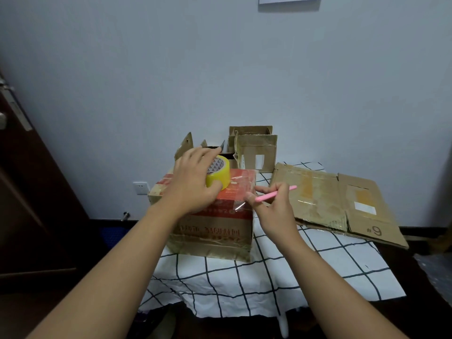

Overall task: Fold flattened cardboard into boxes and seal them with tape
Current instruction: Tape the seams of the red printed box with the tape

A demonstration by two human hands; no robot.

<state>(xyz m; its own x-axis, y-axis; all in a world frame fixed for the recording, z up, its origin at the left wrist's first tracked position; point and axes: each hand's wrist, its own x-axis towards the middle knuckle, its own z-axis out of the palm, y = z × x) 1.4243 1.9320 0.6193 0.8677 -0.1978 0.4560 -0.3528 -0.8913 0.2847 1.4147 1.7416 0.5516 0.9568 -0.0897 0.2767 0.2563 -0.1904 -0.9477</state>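
A closed cardboard box with red print stands on the checked tablecloth. On its top sits a yellow roll of tape, and my left hand grips the roll from above. A clear strip of tape runs from the roll over the box's right top edge. My right hand holds a pink cutter at that strip, by the box's upper right edge.
Flattened cardboard marked "6#" lies on the right of the table. Two folded boxes stand at the back, one with open flaps and one taller. A dark door is at left, the wall behind.
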